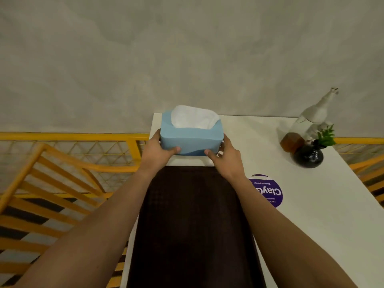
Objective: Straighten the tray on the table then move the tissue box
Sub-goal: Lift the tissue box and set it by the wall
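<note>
A light blue tissue box [191,140] with a white tissue sticking out of its top sits at the far left corner of the white table [311,204]. My left hand [158,151] grips its left end and my right hand [225,157] grips its right end, thumbs on the near face. A dark brown tray [193,225] lies lengthwise on the table just in front of the box, between my forearms, its edges roughly parallel to the table's left edge.
A clear bottle [303,127] with brown liquid and a small black vase [308,156] with a green plant stand at the far right. A round purple sticker [270,192] lies right of the tray. Yellow metal chairs [52,183] stand left, a grey wall behind.
</note>
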### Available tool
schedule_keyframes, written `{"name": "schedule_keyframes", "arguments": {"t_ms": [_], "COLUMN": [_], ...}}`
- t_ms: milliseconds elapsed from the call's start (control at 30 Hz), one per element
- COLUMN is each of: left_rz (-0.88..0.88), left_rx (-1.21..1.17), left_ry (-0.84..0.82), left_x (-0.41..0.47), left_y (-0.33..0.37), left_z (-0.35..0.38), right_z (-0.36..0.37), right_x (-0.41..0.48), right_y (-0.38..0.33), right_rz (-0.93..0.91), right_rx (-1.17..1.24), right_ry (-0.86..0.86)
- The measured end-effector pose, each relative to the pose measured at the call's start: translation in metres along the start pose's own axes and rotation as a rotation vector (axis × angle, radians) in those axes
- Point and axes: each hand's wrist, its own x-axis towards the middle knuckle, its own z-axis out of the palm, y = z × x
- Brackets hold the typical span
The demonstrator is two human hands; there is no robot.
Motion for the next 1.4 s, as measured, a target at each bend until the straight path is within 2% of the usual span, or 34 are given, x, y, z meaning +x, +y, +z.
{"name": "schedule_keyframes", "arguments": {"t_ms": [133, 567, 1033, 1167, 1400], "left_rz": [-0.007, -0.044, -0.024, -0.025, -0.063], "left_rx": [0.028, 0.074, 0.172, 0.171, 0.158], "left_ry": [-0.002, -0.031, -0.041, -0.04, -0.016], "left_x": [0.008, 0.031, 0.109, 0.132, 0.161], "left_y": [-0.028, -0.083, -0.1, -0.103, -0.109], "left_z": [-0.026, -0.024, -0.009, -0.008, -0.003], "right_z": [0.032, 0.07, 0.085, 0.091, 0.099], "right_x": [0.001, 0.019, 0.104, 0.126, 0.16], "right_y": [-0.012, 0.002, 0.017, 0.025, 0.04], "right_rz": [0.042, 0.106, 0.078, 0.07, 0.044], "right_rx": [-0.028, -0.08, -0.189, -0.291, -0.31], "right_ry": [-0.031, -0.098, -0.11, -0.136, -0.128]}}
